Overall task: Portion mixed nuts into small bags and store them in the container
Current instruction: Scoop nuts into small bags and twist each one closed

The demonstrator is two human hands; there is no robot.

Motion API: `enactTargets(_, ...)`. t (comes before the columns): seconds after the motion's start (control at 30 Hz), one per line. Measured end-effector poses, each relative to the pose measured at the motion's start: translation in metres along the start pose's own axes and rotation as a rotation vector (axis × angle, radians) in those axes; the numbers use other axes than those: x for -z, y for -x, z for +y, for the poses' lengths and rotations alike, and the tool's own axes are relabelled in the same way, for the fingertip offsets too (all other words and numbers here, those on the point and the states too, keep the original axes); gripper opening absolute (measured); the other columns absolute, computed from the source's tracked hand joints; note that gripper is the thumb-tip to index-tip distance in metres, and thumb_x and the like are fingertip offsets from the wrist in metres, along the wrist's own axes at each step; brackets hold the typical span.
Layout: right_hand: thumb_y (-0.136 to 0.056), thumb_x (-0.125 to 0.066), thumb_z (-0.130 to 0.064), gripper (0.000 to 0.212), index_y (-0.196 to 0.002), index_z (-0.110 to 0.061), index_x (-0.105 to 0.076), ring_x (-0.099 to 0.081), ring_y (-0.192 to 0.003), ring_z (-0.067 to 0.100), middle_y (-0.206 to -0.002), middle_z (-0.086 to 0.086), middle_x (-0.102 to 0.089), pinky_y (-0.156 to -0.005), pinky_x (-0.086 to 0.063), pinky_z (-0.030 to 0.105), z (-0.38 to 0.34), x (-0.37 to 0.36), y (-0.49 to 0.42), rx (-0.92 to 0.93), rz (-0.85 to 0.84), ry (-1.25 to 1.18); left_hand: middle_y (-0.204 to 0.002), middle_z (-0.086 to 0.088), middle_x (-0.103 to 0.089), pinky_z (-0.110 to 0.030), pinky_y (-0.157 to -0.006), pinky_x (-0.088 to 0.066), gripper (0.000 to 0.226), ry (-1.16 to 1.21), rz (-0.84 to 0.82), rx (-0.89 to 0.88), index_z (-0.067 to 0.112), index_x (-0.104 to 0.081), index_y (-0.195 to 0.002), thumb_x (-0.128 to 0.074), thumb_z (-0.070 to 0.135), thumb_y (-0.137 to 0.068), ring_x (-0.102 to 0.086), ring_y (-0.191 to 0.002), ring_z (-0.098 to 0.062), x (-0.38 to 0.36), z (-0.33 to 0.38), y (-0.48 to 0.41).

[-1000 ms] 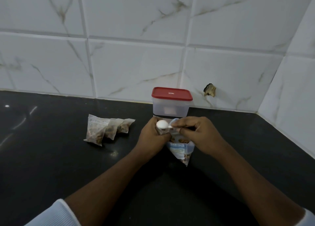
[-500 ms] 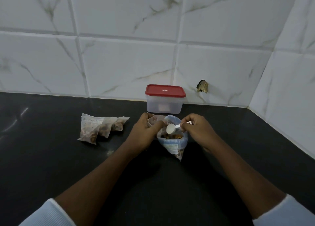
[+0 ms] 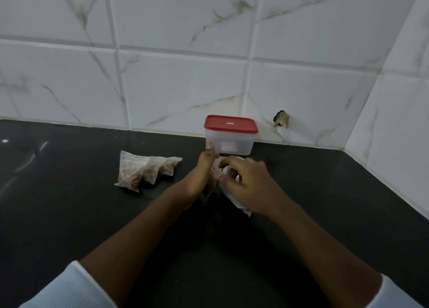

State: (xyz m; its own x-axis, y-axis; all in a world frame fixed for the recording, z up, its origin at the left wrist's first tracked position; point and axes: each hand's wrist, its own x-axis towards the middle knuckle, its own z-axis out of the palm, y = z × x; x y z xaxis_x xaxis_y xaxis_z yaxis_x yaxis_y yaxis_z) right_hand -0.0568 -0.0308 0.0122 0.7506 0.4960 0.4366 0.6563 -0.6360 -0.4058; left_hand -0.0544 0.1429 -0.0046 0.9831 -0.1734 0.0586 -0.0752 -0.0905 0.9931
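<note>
Black glossy counter (image 3: 69, 214) fills the lower view, and against the white marble-look tiled wall (image 3: 185, 87) stands the clear plastic container (image 3: 232, 145) with its red lid (image 3: 231, 123) on: that's our marker.

Just in front of the container both hands meet, and it's a smear, with motion blur eating most of the detail. Left hand (image 3: 202, 177) sits before the container's left corner, thumb pointing up and overlapping that corner. Its fingers are tucked behind the palm, out of sight. Yet a small clear bag of brown nuts (image 3: 206, 197) pokes out below the palm, so the hand is gripping that.

Right hand (image 3: 248, 184), before the container's right half, has its fingers (image 3: 249, 166) bent over a pale plastic pouch (image 3: 240, 205), of which only a crumpled corner shows beneath the hand. Something white blurs at the fingertips. Whether they pinch it, hold the pouch or hold nothing, I can't tell.

Well left of the container, three filled small clear bags (image 3: 148, 171) lie overlapping in a row on the counter. Right of the container, a chipped dark hole (image 3: 281, 119) marks the wall. Pale ribbed sleeves (image 3: 69, 289) are cut off by the bottom edge.
</note>
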Motion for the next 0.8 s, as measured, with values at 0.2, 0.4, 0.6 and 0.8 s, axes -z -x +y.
enactTargets(0.2, -0.096, -0.063, -0.03, 0.012, -0.095, -0.026, -0.075, -0.058, -0.09, 0.005, -0.086, -0.011, -0.068, -0.082, -0.045, 0.037, 0.001, -0.013, -0.002, 0.107, 0.108, 0.078, -0.115, -0.026, -0.072, -0.051, -0.094, -0.055, 0.116, 0.111, 0.197, 0.06, 0.016, -0.065, -0.126, -0.019, 0.106, -0.069, -0.072, -0.105, -0.034, 0.013, -0.003, -0.006)
enactTargets(0.4, -0.094, -0.068, -0.014, 0.012, -0.1, -0.019, -0.077, -0.064, -0.091, 0.009, -0.092, -0.013, -0.071, -0.08, -0.054, 0.032, -0.005, -0.001, 0.005, 0.127, 0.202, -0.168, -0.07, 0.0, -0.068, -0.04, -0.08, -0.046, 0.096, 0.266, 0.446, 0.078, 0.01, -0.072, -0.106, -0.014, 0.086, -0.093, -0.061, -0.073, -0.02, 0.026, 0.004, -0.01)
enactTargets(0.6, -0.092, -0.067, -0.016, 0.014, -0.099, -0.021, -0.078, -0.062, -0.091, 0.006, -0.091, -0.017, -0.071, -0.079, -0.053, 0.036, -0.003, 0.0, 0.006, 0.194, 0.14, -0.092, -0.075, -0.001, -0.07, -0.038, -0.078, -0.049, 0.078, 0.332, 0.412, 0.085, 0.012, -0.072, -0.102, -0.027, 0.076, -0.101, -0.062, -0.08, -0.022, 0.026, 0.005, -0.012)
enactTargets(0.8, -0.09, -0.065, -0.014, 0.015, -0.096, -0.018, -0.078, -0.061, -0.089, 0.006, -0.089, -0.015, -0.071, -0.083, -0.05, 0.039, -0.003, -0.001, 0.006, 0.255, 0.102, -0.025, -0.078, -0.004, -0.072, -0.038, -0.077, -0.048, 0.073, 0.339, 0.342, 0.089, 0.013, -0.072, -0.1, -0.032, 0.074, -0.101, -0.064, -0.072, -0.019, 0.024, 0.005, -0.012)
